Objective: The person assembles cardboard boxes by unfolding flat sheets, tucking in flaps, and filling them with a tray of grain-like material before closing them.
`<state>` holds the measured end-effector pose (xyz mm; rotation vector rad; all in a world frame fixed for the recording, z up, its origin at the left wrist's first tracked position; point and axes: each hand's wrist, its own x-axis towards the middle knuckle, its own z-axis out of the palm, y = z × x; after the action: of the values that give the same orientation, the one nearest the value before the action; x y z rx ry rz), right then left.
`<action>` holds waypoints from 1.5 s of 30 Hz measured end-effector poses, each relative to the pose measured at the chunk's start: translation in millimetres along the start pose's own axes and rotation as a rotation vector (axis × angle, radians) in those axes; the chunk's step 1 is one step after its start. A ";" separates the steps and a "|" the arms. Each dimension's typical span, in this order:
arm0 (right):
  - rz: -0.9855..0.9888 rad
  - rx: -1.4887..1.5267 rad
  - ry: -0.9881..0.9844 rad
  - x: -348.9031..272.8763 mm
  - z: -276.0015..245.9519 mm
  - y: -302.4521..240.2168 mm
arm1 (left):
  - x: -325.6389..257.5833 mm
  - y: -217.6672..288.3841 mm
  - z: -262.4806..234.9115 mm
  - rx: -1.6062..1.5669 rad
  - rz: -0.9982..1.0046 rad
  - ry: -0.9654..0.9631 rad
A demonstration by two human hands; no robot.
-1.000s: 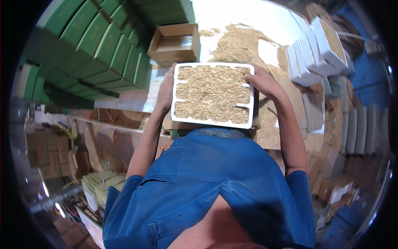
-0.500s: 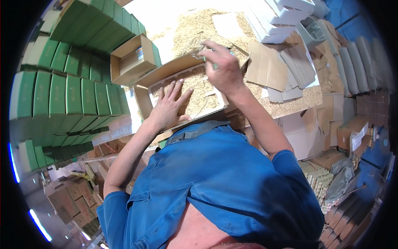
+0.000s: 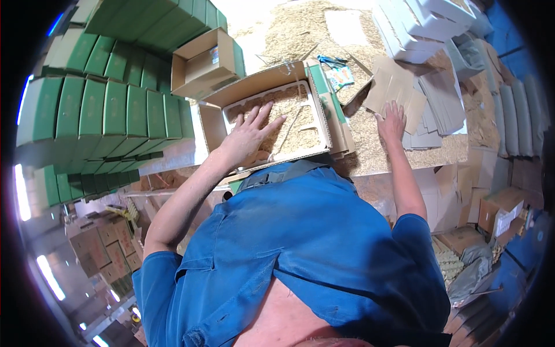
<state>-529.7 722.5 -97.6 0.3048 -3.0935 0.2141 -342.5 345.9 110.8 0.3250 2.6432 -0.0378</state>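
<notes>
Crowded packing room, seen from above, floor stacked with cartons on every side. Long worktable (image 3: 404, 150) strewn with pale, fibrous straw-like shavings. To the left, tall rows of closed green boxes (image 3: 110, 110), smooth-sided and tightly ranked; beside them an empty open brown box with a green wall (image 3: 202, 58). To the right, piled white cartons (image 3: 416, 23) and a fan of flat brown cardboard sheets (image 3: 399, 87). At table centre, open cardboard box (image 3: 324, 115), flaps splayed, holding a white compartmented tray (image 3: 312, 139) packed with the same dry shavings. Left hand (image 3: 250, 137) laid flat on the tray filling, fingers spread wide, gripping nothing. Right hand (image 3: 392, 121) stretched out, palm down, fingers apart, pressing on the cardboard sheets just right of the box.
</notes>
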 end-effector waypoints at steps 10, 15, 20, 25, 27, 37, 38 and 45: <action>-0.092 0.278 0.735 38.7 -117.3 12.4 | -33.3 -14.4 -19.6 -0.304 -0.060 0.361; 0.121 0.795 0.862 35.6 -260.3 -38.6 | -69.4 -29.4 -27.4 -0.541 -0.227 0.871; -0.505 0.796 0.278 23.7 -353.6 -178.2 | -77.2 -48.6 -0.7 -0.934 -0.369 1.088; -1.002 0.570 -0.315 33.1 -299.6 -331.1 | -75.7 -48.8 26.1 -1.440 -0.334 1.198; -1.005 0.427 -0.477 30.9 -258.0 -367.1 | -78.3 -47.5 27.6 -1.472 -0.345 1.238; -1.295 0.218 0.417 -23.1 -161.3 -357.6 | -85.2 -19.1 -11.0 -0.488 -0.253 1.014; -1.278 0.184 0.359 -23.8 -170.7 -354.5 | -81.1 -16.9 -15.5 -0.438 -0.322 0.878; -0.613 0.825 0.186 19.3 -224.9 -240.5 | -44.2 -0.3 -13.9 0.023 -0.254 0.202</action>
<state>-498.8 516.5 158.0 1.1197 -2.4020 1.3620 -310.9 336.9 143.4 -0.0030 2.8711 -0.1239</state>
